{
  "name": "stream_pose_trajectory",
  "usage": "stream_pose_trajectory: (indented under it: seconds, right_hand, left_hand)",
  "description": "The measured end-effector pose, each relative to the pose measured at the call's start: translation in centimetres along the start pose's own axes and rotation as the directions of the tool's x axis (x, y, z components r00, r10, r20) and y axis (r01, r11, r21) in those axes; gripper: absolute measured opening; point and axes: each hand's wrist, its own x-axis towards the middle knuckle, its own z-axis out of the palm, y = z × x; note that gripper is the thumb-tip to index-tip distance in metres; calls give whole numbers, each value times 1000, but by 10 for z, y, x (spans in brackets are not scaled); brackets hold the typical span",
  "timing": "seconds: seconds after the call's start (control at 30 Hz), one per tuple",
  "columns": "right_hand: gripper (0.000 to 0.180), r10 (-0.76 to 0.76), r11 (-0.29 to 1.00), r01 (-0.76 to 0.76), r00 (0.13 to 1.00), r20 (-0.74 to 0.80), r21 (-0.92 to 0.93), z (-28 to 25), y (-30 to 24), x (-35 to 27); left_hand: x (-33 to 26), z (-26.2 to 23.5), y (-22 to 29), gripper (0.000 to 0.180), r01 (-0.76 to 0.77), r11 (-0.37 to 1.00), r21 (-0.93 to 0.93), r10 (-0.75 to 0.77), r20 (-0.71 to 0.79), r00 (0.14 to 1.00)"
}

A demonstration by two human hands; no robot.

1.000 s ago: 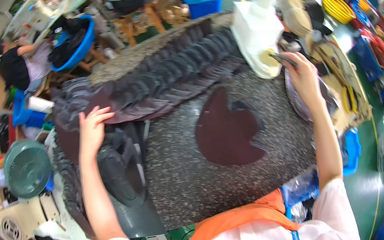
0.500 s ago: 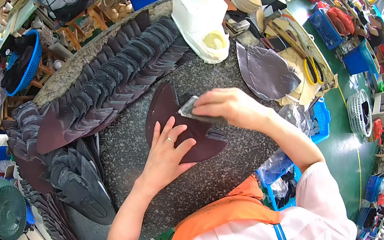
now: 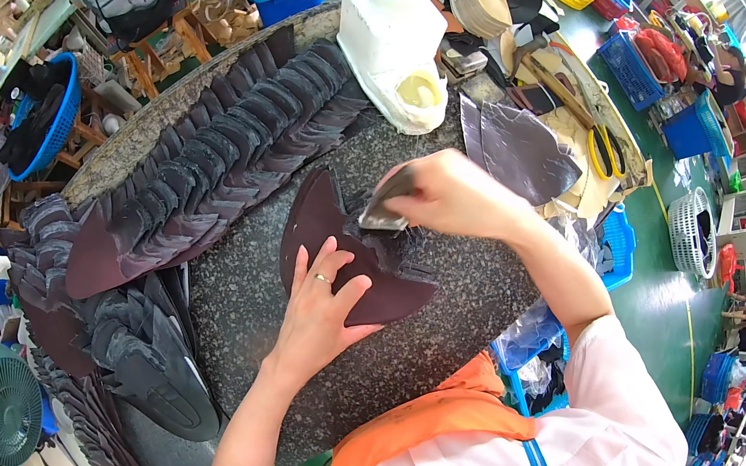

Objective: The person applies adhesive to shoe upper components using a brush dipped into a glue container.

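1. The dark maroon leather piece (image 3: 336, 249) lies flat at the centre of the speckled tabletop (image 3: 431, 342).
2. Your left hand (image 3: 321, 306) presses it open-palmed at 6 o'clock, its grip released.
3. Your right hand (image 3: 446, 196) is clenched on a small metal tool (image 3: 386, 211) at its 3 o'clock edge.
4. It looks thin, limp and light: pin it flat and lift it by an edge.

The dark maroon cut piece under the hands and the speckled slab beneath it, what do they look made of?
Dark maroon cut piece: probably leather or a synthetic like it, matte; it lies flat with clean cut edges. Speckled grey slab: looks like stone, perhaps granite, with fine light flecks and a dull finish.
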Motion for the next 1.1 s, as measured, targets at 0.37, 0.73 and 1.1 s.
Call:
stream_pose_trajectory:
  seconds: [0.37, 0.73, 1.1]
  right_hand:
    - [42, 401, 885, -335, 901, -165, 323, 24, -13, -89]
    - [24, 362, 840, -195, 896, -257, 506, 15, 18, -105]
    - [30, 128, 979, -114, 989, -76, 169, -5, -25, 1]
  left_hand:
    - [-3, 6, 3, 58, 32, 999, -19, -32, -24, 999]
    - [3, 9, 1, 62, -4, 1000, -10, 3, -79, 997]
    - [-2, 0, 4, 56, 51, 997, -49, -54, -55, 997]
